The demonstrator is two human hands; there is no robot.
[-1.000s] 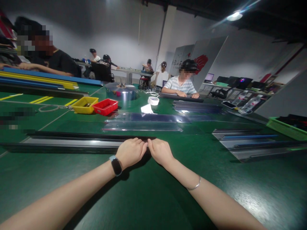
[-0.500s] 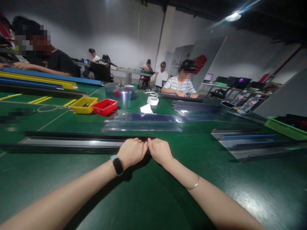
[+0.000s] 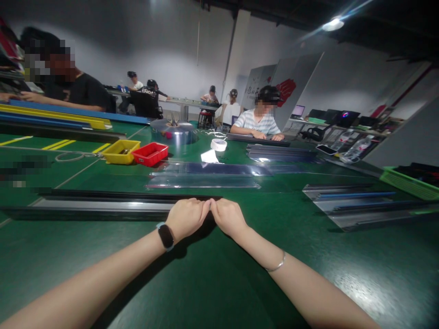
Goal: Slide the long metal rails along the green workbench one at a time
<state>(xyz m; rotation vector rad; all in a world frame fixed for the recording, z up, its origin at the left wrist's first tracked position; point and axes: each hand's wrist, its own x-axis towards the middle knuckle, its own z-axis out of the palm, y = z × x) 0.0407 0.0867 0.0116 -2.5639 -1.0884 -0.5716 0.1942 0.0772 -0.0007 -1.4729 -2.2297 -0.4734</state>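
A long black profile (image 3: pixel 103 214), with two raised dark rails and a light grey strip between them, lies across the green table in front of me. My left hand (image 3: pixel 188 216), with a watch at its wrist, is closed over the right end of the profile. Against it at the same end is my right hand (image 3: pixel 227 215), its fingers curled and its thumb meeting the left hand's thumb. Both hands hide the profile's end and whatever small part is pinched there.
Clear plastic strips (image 3: pixel 206 181) lie just beyond my hands. Yellow (image 3: pixel 120 152) and red (image 3: pixel 151 154) bins stand at the back left, near a large film roll (image 3: pixel 174 132). More profiles (image 3: pixel 350 208) lie right, by a green basket (image 3: pixel 408 183). Co-workers sit across the table.
Both hands stay at the profile's end, with only a slight shift of the left hand and wrist to the left.
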